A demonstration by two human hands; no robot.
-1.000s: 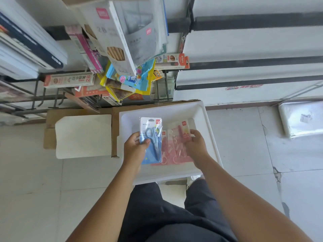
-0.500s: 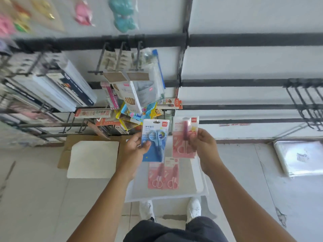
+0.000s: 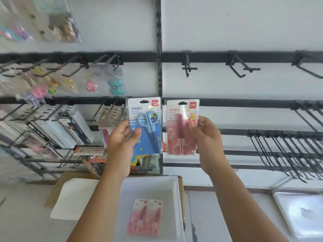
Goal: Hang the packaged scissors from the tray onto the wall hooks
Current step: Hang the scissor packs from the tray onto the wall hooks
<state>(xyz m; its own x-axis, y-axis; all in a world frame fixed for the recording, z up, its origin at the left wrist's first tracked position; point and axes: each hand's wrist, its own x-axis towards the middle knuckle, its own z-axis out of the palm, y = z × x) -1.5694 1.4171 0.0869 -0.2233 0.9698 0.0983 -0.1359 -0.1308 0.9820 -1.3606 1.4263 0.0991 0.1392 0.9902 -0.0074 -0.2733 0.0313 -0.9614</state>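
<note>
My left hand [image 3: 122, 142] grips a blue packaged pair of scissors [image 3: 146, 123] by its lower left side, held upright in front of the wall rails. My right hand [image 3: 205, 137] holds a pink packaged pair of scissors [image 3: 180, 130] by its right edge, level with the blue one. Two more pink scissor packs [image 3: 145, 217] lie side by side in the white tray [image 3: 173, 193] on the floor below. Bare black wall hooks [image 3: 188, 67] stick out from the upper rail, above and right of the pink pack.
Left of the vertical black post [image 3: 159, 49], hooks carry books [image 3: 70, 126], erasers and small stationery. A dense row of bare hooks [image 3: 288, 149] fills the lower right. A white sheet on cardboard [image 3: 73, 198] lies left of the tray, and a plastic-wrapped stack [image 3: 302, 212] at the right.
Both hands lifted the blue and pink packs out of the tray and raised them to the wall rails. The view tilted up from the floor to the wall.
</note>
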